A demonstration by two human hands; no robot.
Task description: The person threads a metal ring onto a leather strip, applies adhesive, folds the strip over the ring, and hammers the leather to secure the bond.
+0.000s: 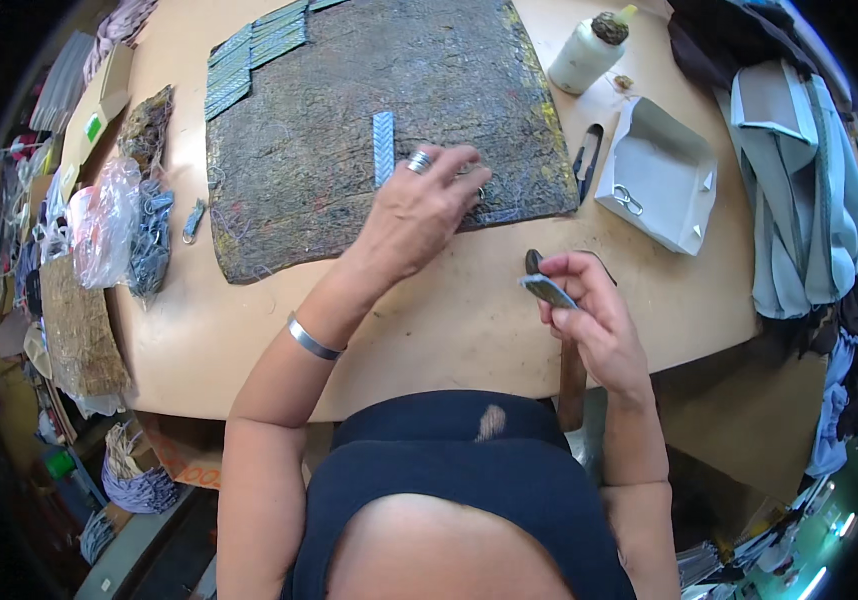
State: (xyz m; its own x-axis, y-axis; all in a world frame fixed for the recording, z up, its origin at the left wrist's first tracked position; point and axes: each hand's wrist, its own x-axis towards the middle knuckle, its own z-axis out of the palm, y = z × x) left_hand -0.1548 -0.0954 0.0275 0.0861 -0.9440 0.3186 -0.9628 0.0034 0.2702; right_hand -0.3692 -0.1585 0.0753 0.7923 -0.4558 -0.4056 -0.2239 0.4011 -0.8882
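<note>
Over the dark, worn mat (329, 130), my left hand (419, 205) has its fingers bent downward. A bit of shiny metal shows at its fingertips; whether they grip it is hard to make out. Just left of these fingers, a light-blue braided-pattern strip (383, 150) lies flat on the mat. My right hand (594, 320) is raised above the table's front edge. Its thumb and fingers pinch a short folded blue-grey strip (549, 291). Partly hidden behind that hand is a tool with a brown handle (570, 385) and a dark end (534, 261).
Patterned blue strips (279, 35) lie at the mat's far left corner. To the right are a glue bottle (589, 55), a black-handled cutter (587, 160) and a white box (654, 175) with metal clips. Plastic bags (109, 215) and a small strap with a ring (194, 220) lie left.
</note>
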